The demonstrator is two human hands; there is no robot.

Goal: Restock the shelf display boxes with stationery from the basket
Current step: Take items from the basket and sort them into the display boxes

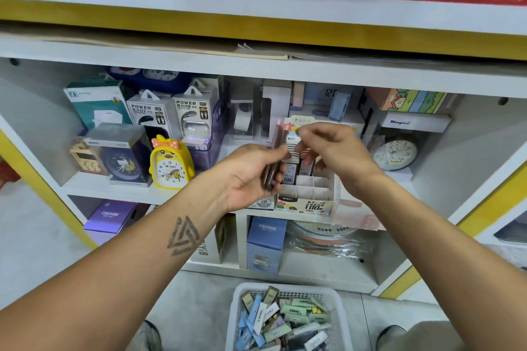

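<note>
The left hand [251, 177] grips a bundle of brown cases [274, 157] above the display box [306, 194]; the right hand [333, 145] pinches one case's top. Next, I'd judge, it drops into an empty slot (the basket [285, 319] holds plenty).

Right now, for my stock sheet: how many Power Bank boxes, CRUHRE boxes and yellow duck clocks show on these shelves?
Power Bank boxes: 2
CRUHRE boxes: 2
Yellow duck clock: 1
Total: 5
</note>
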